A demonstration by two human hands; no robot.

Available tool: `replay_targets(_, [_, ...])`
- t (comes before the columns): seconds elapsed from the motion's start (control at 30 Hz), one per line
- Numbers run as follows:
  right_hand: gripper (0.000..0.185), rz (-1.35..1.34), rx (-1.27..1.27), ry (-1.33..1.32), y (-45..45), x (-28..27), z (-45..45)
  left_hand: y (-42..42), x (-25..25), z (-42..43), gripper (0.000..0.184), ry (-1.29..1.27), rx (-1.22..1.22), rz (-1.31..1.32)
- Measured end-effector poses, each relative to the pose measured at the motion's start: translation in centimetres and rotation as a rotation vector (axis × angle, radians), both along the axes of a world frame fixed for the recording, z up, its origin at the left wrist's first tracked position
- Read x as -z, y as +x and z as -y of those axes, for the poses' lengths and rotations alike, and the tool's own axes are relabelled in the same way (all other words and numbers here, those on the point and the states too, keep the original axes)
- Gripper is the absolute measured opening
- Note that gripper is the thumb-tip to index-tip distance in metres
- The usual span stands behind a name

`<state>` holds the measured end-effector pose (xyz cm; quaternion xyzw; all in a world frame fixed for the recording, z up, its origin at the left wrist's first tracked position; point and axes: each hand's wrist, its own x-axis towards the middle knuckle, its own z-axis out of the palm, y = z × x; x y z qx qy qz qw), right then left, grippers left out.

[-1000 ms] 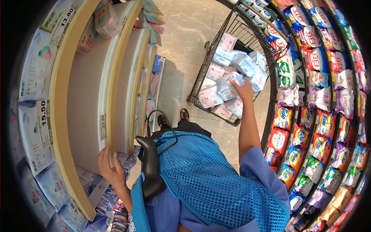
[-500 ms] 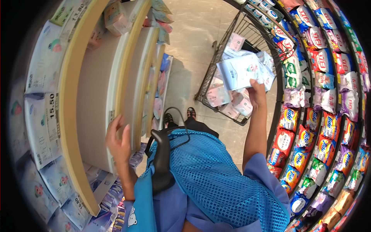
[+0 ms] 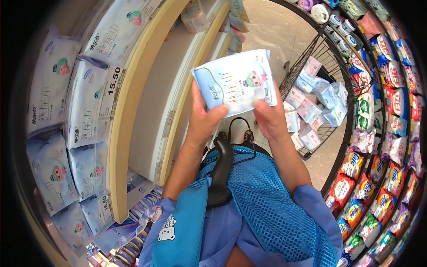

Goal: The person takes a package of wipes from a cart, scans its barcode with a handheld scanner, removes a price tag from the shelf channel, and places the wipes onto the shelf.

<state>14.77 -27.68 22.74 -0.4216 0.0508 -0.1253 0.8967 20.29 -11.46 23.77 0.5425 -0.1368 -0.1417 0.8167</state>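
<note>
A pale blue and white pack of sanitary pads [image 3: 235,84], printed with Chinese characters and a small cartoon figure, is held up in front of my chest, its printed face toward me. My left hand [image 3: 203,118] grips its left side with the thumb along the lower edge. At the lower right, my right hand [image 3: 271,116] holds it the same way. The fingers behind the pack are hidden. Below the hands, a black handheld scanner [image 3: 219,171] hangs at my front against a blue mesh vest [image 3: 267,200].
A shopping cart [image 3: 331,133] with pink and pale blue packs stands to the right. Shelves [image 3: 122,147] on the left hold similar packs, with a price tag [image 3: 114,84]. Bagged detergents [image 3: 353,164] line the curved shelves on the right. Tiled floor [image 3: 267,26] shows between.
The pack has moved from over the cart to in front of my chest. My left hand, free before, now holds it too. The view has shifted left.
</note>
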Motion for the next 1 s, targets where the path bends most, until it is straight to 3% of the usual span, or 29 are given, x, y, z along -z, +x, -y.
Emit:
replay_targets(0.13, [0.106,0.022,-0.116,0.044,-0.3,0.8,0.4,0.3,-0.6,-1.2,0.099,-0.045,0.01,-0.136])
replay_targets(0.2, [0.105,-0.03,-0.155,0.261,-0.5,0.6,0.6,0.5,-0.6,-1.5,0.098,-0.051,0.017,-0.158])
replay_targets(0.3, [0.099,-0.091,-0.135,0.044,-0.6,0.7,0.5,0.6,-0.8,-1.9,0.097,-0.037,0.028,-0.15])
replay_targets(0.4, [0.094,-0.12,-0.195,0.007,-0.6,0.1,0.8,0.6,-1.0,-2.1,0.094,-0.016,0.043,-0.164])
replay_targets(0.77, [0.082,-0.072,-0.163,0.04,-1.0,0.6,0.5,0.5,-0.2,-2.6,0.069,-0.037,0.005,-0.228])
replay_targets(1.0, [0.072,-0.068,-0.138,-0.014,-1.5,1.1,0.6,0.2,-0.2,-2.9,0.067,-0.054,0.028,-0.279])
